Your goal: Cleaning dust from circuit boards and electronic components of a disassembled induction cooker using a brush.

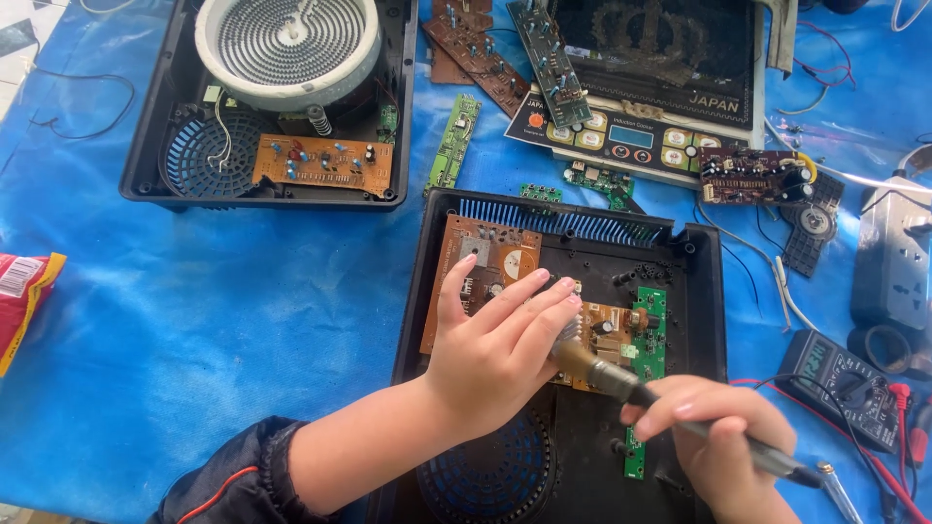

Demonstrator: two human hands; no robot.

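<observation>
Brown circuit board (485,267) sits under left hand (500,354) fingers pressing flat; right hand (723,442) closed around soldering iron (621,383), tip just beside left fingertips (563,296)—keep them clear, board pinned.

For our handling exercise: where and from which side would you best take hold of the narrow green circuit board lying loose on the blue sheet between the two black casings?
Probably by the two long edges of the narrow green circuit board, near its middle, coming from above. It lies flat on the blue sheet with components on its upper face, so an edge pinch avoids them, and both sides look free.
</observation>
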